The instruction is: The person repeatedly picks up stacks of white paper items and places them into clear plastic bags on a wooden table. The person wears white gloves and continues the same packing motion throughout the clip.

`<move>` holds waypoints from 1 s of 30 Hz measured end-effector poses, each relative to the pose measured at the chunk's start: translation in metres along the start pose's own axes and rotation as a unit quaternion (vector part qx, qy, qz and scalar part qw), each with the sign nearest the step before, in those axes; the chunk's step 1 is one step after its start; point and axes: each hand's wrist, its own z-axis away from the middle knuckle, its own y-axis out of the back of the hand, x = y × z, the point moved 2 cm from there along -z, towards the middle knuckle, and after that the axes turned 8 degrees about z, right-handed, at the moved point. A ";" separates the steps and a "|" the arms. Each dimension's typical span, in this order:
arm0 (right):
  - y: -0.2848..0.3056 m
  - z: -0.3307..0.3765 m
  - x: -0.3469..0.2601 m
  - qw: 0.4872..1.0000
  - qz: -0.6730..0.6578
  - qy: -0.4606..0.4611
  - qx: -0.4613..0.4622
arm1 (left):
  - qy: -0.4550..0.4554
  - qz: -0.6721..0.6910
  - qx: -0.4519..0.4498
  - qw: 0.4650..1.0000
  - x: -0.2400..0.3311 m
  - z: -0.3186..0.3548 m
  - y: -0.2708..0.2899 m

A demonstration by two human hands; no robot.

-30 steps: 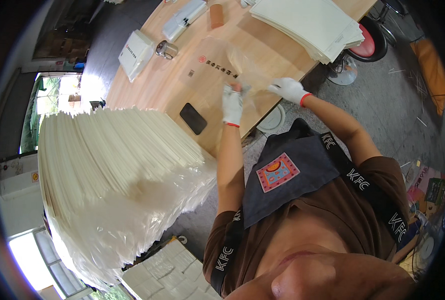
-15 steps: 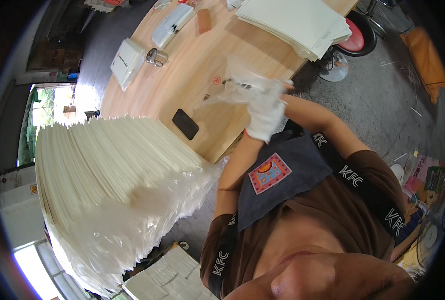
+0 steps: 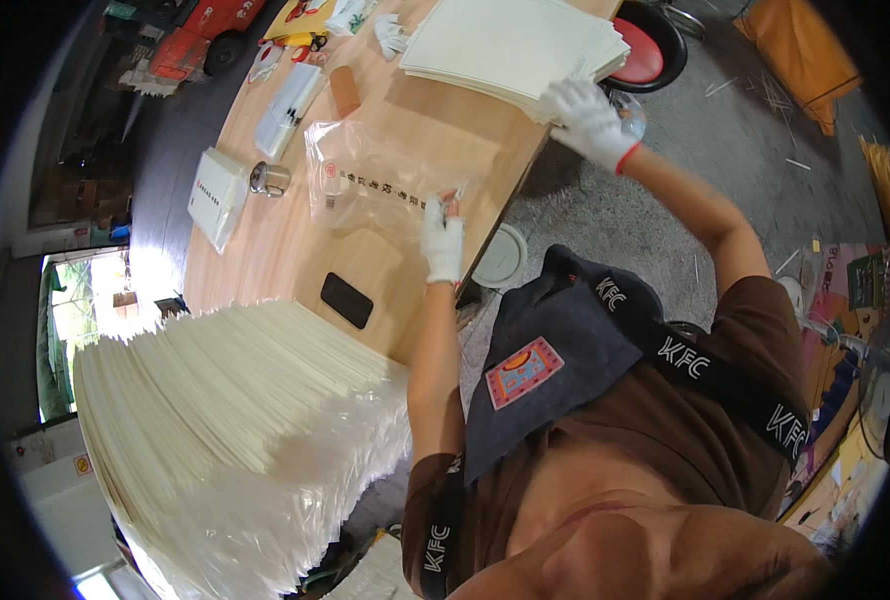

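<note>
My left hand (image 3: 443, 240), in a white glove with bare fingertips showing, pinches the near edge of a clear plastic bag (image 3: 375, 200) with dark and red print. The bag lies spread over the wooden table. At the table's right edge my right hand (image 3: 590, 125), also gloved in white, reaches to the near corner of a stack of large off-white sheets (image 3: 505, 45). Its fingers look stretched out over that corner; whether they touch the sheets I cannot tell.
On the table (image 3: 265, 240) lie a black phone (image 3: 347, 300), a metal cup (image 3: 270, 179), a wrapped white packet (image 3: 218, 198), a brown cylinder (image 3: 344, 92) and a loose white glove (image 3: 390, 36). A tall pile of plastic-wrapped sheets (image 3: 235, 400) stands at left. A red-seated stool (image 3: 640, 50) is at far right.
My hands were together at the bag and have parted. The right one has moved away to the sheet stack; the left keeps the bag, now spread flatter on the table.
</note>
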 end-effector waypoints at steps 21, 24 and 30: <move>-0.015 0.059 -0.006 0.443 -0.763 -0.373 -0.288 | 0.071 0.072 -0.118 0.988 0.068 -0.020 -0.019; -0.005 0.050 -0.053 0.543 -0.751 -0.305 -0.220 | 0.144 -0.363 -0.183 0.902 0.090 0.001 -0.059; -0.001 0.050 -0.076 0.734 -0.529 -0.343 -0.253 | -0.008 -0.275 -0.167 0.947 0.088 0.026 -0.083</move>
